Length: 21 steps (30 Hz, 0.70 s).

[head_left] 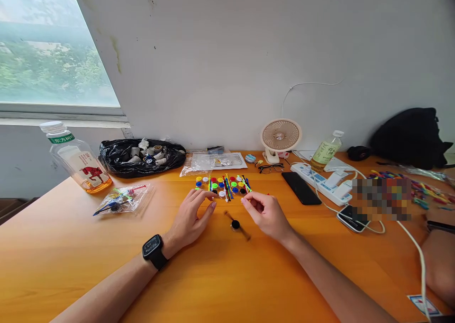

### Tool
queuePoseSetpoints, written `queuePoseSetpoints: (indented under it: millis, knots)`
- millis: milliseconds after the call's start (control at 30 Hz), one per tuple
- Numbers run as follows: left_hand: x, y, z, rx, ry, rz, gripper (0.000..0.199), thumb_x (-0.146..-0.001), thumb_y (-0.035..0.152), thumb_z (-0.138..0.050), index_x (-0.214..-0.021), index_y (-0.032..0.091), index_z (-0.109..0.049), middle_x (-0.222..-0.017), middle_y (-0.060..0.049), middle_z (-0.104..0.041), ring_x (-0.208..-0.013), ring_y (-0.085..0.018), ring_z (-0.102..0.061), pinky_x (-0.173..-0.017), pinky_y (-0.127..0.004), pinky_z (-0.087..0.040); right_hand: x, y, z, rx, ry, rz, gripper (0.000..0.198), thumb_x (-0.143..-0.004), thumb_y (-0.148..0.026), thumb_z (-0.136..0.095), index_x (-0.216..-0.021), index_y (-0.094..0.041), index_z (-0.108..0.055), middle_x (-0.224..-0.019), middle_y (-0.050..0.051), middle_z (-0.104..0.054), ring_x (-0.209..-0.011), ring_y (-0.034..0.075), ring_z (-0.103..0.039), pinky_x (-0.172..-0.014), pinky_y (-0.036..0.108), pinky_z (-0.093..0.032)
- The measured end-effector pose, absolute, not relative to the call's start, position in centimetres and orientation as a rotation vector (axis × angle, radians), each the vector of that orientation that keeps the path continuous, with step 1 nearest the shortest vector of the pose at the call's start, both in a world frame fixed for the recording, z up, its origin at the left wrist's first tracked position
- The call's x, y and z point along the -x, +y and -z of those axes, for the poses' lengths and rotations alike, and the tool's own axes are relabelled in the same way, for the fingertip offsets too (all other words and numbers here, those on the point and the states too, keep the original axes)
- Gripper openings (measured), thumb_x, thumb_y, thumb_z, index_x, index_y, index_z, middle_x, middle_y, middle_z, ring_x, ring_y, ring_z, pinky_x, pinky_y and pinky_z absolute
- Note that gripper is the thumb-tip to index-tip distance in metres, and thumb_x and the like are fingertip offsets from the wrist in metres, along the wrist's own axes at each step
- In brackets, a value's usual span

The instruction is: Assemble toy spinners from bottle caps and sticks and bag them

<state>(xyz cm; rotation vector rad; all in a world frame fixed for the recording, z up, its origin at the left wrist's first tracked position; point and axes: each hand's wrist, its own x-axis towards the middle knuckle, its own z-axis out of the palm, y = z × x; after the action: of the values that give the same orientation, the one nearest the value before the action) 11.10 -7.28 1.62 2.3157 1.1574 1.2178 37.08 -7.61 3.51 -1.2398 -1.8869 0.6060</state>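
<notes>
My left hand (192, 216) rests on the table with its fingers stretched and thumb apart, holding nothing. Its fingertips are beside rows of small coloured discs (222, 194). Thin coloured plastic sticks (227, 185) lie between those discs. My right hand (268, 215) is closed, thumb and forefinger brought together near the right end of the rows. Whatever it may hold is too small or hidden to make out. Between the hands, on the wood, is a black round piece (235, 225) with a thin bar across it; the bar's ends are smeared by motion.
At left stand a tea bottle (81, 164) and a clear bag of parts (122, 200). Behind are a black plastic bag (113, 159), a fan (280, 136) and glasses (270, 168). At right lie a phone (301, 188), a power strip (320, 183) with cables, and another person's arm (441, 256).
</notes>
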Motion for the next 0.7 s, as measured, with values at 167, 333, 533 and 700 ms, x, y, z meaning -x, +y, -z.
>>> queuePoseSetpoints:
  millis: [167,333,533,700]
  knots:
    - [-10.9,-6.8,-1.3,-2.306,1.253,-1.236,0.013,-0.106,0.029,-0.055,-0.116,0.024,-0.063,-0.112,-0.006,-0.070,-0.108,-0.024,-0.062,-0.096,-0.039,-0.051,-37.2,-7.5,-3.7,1.203,-2.007,-0.564,0.025,-0.101,-0.038,-0.059,-0.085,-0.022,-0.070,-0.069,0.000,-0.063,-0.061,0.016,-0.053,-0.058,0.029,-0.036]
    - [-9.4,-5.2,-0.7,-2.313,1.405,-1.257,0.013,-0.103,0.028,-0.056,-0.114,0.024,-0.063,-0.116,-0.007,-0.069,-0.112,-0.027,-0.061,-0.098,-0.044,-0.050,-38.1,-6.7,-3.5,1.255,-2.000,-0.396,0.021,-0.101,-0.034,-0.060,-0.089,-0.022,-0.071,-0.070,0.000,-0.064,-0.063,0.016,-0.055,-0.061,0.029,-0.037]
    - [-7.5,-3.3,0.7,-2.282,1.533,-1.116,0.030,-0.102,0.033,-0.056,-0.129,0.022,-0.064,-0.129,-0.011,-0.065,-0.117,-0.029,-0.061,-0.103,-0.047,-0.051,-38.8,-6.1,-3.1,1.299,-2.004,-0.267,0.021,-0.101,-0.034,-0.059,-0.088,-0.021,-0.071,-0.068,0.000,-0.064,-0.060,0.016,-0.055,-0.061,0.029,-0.037]
    - [-7.3,-3.0,1.1,-2.420,1.482,-0.996,0.044,-0.104,0.026,-0.049,-0.148,0.028,-0.057,-0.155,-0.006,-0.056,-0.131,-0.029,-0.054,-0.113,-0.048,-0.046,-38.7,-6.0,-2.7,1.302,-2.029,-0.262,0.020,-0.100,-0.034,-0.059,-0.089,-0.022,-0.071,-0.070,0.001,-0.067,-0.062,0.017,-0.057,-0.061,0.028,-0.038]
